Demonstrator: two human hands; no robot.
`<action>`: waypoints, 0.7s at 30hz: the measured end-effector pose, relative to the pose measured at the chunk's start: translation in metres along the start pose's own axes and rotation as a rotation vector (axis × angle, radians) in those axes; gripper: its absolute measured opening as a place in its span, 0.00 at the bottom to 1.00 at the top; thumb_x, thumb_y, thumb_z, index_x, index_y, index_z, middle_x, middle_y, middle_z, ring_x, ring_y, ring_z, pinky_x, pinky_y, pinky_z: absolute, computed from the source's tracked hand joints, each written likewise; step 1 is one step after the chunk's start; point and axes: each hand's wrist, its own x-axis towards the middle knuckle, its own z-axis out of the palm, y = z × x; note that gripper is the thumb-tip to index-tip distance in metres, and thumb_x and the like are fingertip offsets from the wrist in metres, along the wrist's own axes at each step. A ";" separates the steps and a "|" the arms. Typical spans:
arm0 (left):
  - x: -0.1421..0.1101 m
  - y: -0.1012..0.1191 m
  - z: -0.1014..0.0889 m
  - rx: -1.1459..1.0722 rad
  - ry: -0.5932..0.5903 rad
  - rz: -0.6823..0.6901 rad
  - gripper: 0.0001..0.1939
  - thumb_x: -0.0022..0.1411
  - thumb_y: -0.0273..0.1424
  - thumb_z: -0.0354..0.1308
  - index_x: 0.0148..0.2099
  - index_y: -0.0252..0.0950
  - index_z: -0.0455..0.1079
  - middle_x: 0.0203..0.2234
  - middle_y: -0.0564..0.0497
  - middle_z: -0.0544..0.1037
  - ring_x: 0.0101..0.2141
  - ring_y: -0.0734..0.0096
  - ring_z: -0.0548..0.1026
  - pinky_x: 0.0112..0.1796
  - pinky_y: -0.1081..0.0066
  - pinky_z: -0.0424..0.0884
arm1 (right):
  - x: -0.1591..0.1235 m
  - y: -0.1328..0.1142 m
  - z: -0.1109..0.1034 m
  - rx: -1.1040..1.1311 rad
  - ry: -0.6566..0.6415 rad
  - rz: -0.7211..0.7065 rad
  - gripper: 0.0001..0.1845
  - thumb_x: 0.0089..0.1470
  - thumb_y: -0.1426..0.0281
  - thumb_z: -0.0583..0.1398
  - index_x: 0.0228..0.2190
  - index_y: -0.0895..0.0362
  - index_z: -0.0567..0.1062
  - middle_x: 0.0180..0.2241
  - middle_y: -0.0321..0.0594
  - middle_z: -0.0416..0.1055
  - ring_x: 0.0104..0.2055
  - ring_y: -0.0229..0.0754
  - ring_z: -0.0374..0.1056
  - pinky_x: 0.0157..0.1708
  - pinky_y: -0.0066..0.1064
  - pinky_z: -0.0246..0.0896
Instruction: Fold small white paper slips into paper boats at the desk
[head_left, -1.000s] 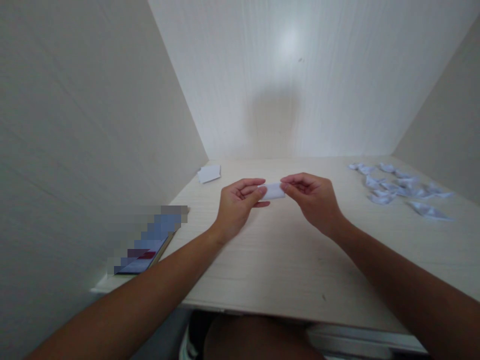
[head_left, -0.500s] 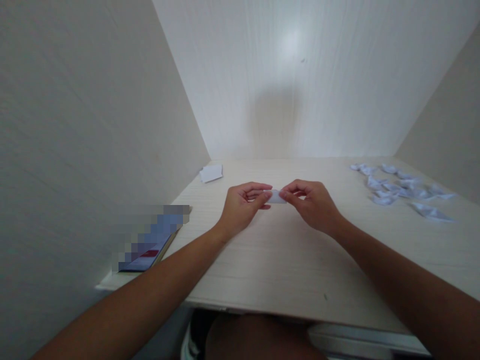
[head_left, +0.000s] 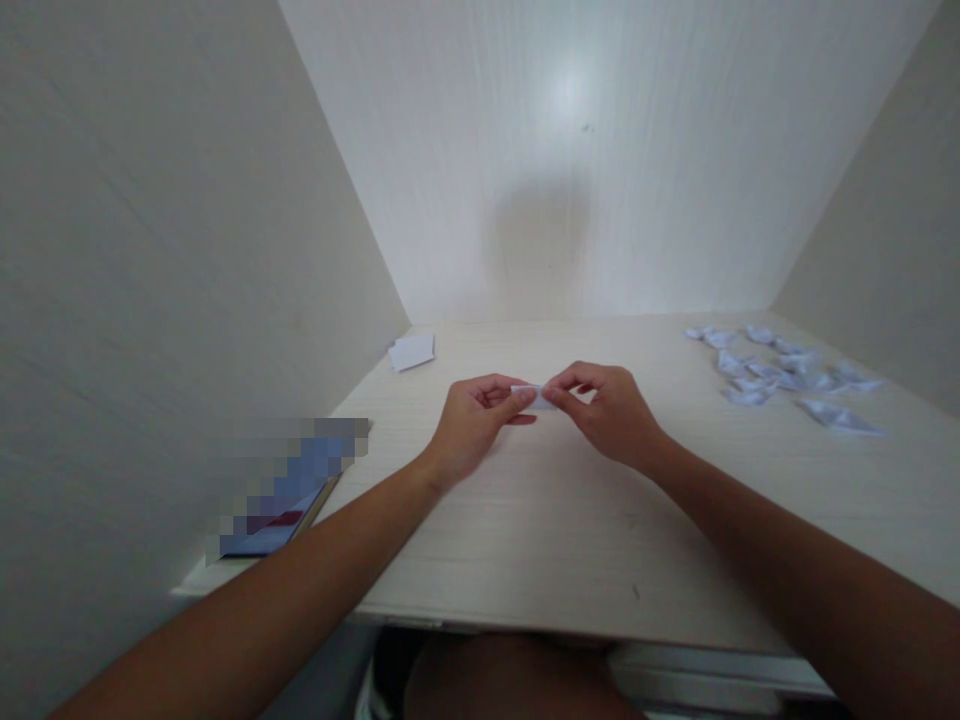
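Observation:
Between both hands, above the middle of the table, is a small white piece of folded paper [head_left: 541, 399]. My left hand [head_left: 480, 418] pinches its left end between thumb and fingers. On the other end, my right hand [head_left: 604, 405] has thumb and fingertips closed, so the fingers cover much of the paper. The two hands are close together, with only a narrow strip of paper showing between them.
Several folded white paper shapes [head_left: 780, 372] lie at the right on the pale table [head_left: 510, 540]. A few flat white paper sheets [head_left: 412, 352] rest at the back left. A partly blurred screen-like device [head_left: 289, 500] lies by the left wall [head_left: 187, 280].
The paper strip has become narrower and less of it shows. My right hand has come closer to my left, and both hands sit slightly lower.

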 end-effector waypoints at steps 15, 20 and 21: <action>0.002 0.001 -0.003 0.382 -0.062 0.178 0.11 0.62 0.38 0.68 0.35 0.35 0.81 0.32 0.45 0.81 0.32 0.68 0.78 0.34 0.70 0.76 | -0.002 0.000 -0.004 -0.260 -0.155 -0.158 0.07 0.60 0.72 0.66 0.31 0.54 0.85 0.30 0.38 0.81 0.31 0.41 0.71 0.36 0.34 0.59; 0.001 0.005 -0.003 0.509 -0.062 0.266 0.08 0.63 0.34 0.67 0.34 0.36 0.81 0.32 0.47 0.82 0.36 0.67 0.78 0.35 0.71 0.74 | -0.005 -0.001 -0.003 -0.315 -0.219 -0.171 0.08 0.61 0.69 0.66 0.32 0.56 0.84 0.30 0.41 0.80 0.33 0.44 0.72 0.37 0.35 0.60; 0.001 0.006 -0.003 0.541 -0.073 0.288 0.07 0.64 0.33 0.66 0.34 0.36 0.81 0.32 0.47 0.82 0.35 0.68 0.78 0.35 0.71 0.73 | -0.005 0.000 -0.003 -0.329 -0.235 -0.187 0.08 0.62 0.69 0.65 0.31 0.56 0.84 0.30 0.41 0.80 0.34 0.44 0.71 0.37 0.35 0.60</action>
